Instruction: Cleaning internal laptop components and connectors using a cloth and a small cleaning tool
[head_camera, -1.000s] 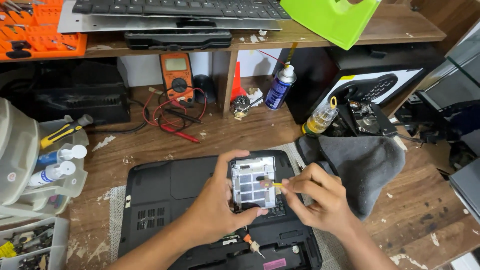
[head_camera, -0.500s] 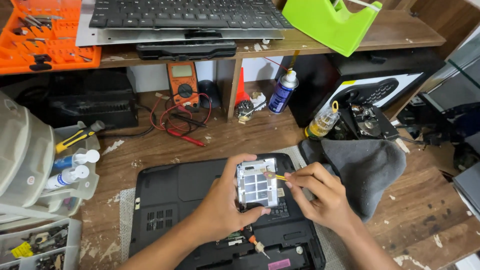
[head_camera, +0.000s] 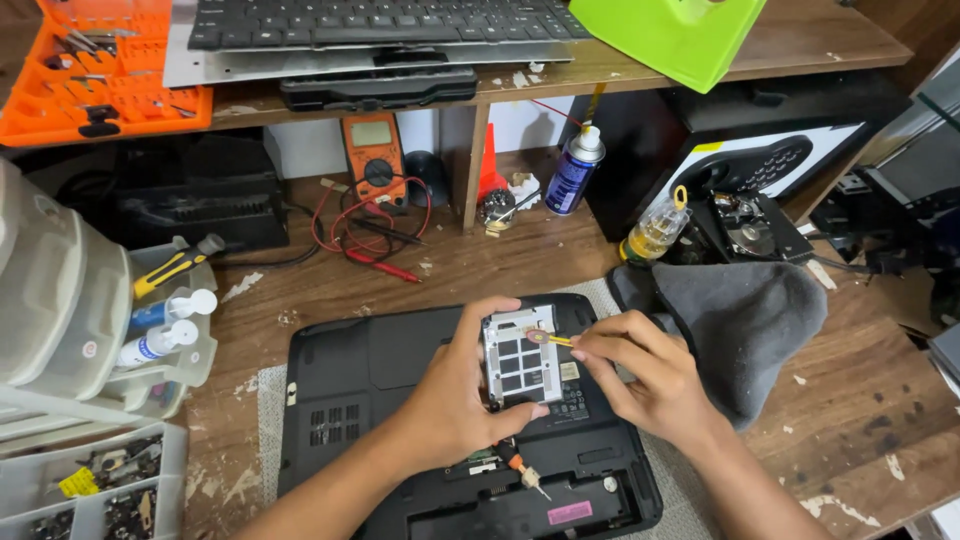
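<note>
Left hand (head_camera: 455, 400) grips metal drive caddy (head_camera: 520, 357) over upturned black laptop (head_camera: 400, 400); right hand (head_camera: 650, 385) pinches yellow-handled tool (head_camera: 548, 339) against it. Scuffed wooden tabletop (head_camera: 500, 265), grey cloth (head_camera: 745, 320) beside, shelf (head_camera: 820, 35) above.

My left hand (head_camera: 455, 400) and right hand (head_camera: 640, 385) crowd the middle of the upturned laptop (head_camera: 360, 400), with a small screwdriver (head_camera: 522, 470) lying just below my left palm. The laptop's left half is bare, so I could pass there. To my right the grey cloth (head_camera: 745, 330) blocks the way. Ahead, red probe leads (head_camera: 365, 245), a spray can (head_camera: 573, 170) and a small oil bottle (head_camera: 655, 230) hem in the open wood. Plastic bins (head_camera: 60, 300) wall off the left.
</note>
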